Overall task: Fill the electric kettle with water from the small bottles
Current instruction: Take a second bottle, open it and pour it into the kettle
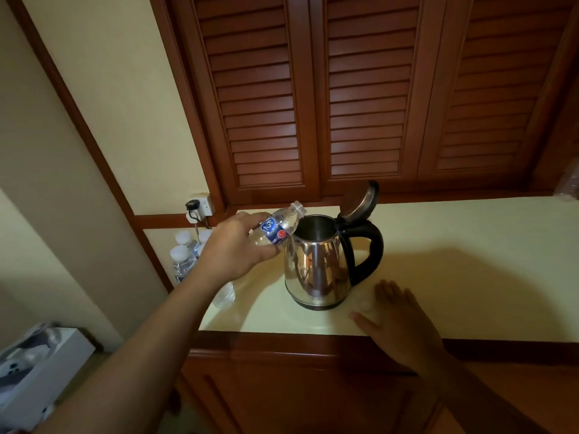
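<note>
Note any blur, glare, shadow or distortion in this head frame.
Head view: right hand motion-blurred over the counter; kettle and the bottle in the left hand sharp, steel mirroring the room; broad soft shadow right of the kettle; wide-angle lens splays the louvred doors.

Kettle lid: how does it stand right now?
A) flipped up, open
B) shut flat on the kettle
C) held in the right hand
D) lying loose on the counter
A: the kettle lid stands tipped up above the handle, leaving the mouth of the kettle bare, while the left hand tilts the small water bottle toward that opening.
</note>
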`<state>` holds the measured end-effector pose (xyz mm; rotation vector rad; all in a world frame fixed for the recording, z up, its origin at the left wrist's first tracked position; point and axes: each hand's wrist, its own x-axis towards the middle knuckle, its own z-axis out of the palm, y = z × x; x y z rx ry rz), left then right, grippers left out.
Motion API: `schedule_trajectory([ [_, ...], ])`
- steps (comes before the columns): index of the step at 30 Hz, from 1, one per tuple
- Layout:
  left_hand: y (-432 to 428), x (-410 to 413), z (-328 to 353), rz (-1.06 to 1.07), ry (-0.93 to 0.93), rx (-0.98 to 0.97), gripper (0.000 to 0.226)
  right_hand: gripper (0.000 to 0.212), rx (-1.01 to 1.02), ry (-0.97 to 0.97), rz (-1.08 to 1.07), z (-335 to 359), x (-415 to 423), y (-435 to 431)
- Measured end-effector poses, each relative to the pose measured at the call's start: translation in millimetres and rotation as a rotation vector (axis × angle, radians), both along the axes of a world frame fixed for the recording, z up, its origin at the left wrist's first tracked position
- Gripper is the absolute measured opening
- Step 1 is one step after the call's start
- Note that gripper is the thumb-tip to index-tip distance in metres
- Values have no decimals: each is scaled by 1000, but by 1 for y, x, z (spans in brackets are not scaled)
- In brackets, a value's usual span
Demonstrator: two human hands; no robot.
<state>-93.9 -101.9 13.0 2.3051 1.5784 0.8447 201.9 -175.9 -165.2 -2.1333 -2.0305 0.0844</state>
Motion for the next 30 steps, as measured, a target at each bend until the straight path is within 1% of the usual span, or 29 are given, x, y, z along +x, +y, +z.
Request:
schedule_trajectory([
  [2,11,-2,8,-19,112,24,57,113,6,-22,5,0,-1,0],
  [7,26,0,26,-70,390,132,72,107,6,-17,5,0,-2,-1],
  [10,29,5,37,-83,585,202,71,107,18,-21,5,-1,-1,-1],
  [13,29,10,44,-101,710,280,69,113,36,-16,12,-1,-1,-1],
  [18,30,17,50,-101,841,430,69,112,55,-3,23,3,-2,-3],
  [22,31,20,47,-107,937,554,74,113,59,20,34,2,-2,-4],
  [26,32,20,43,-128,965,615,78,107,52,42,43,1,-2,-3],
  [30,32,22,42,-150,989,657,83,111,69,24,50,-1,-1,-2],
])
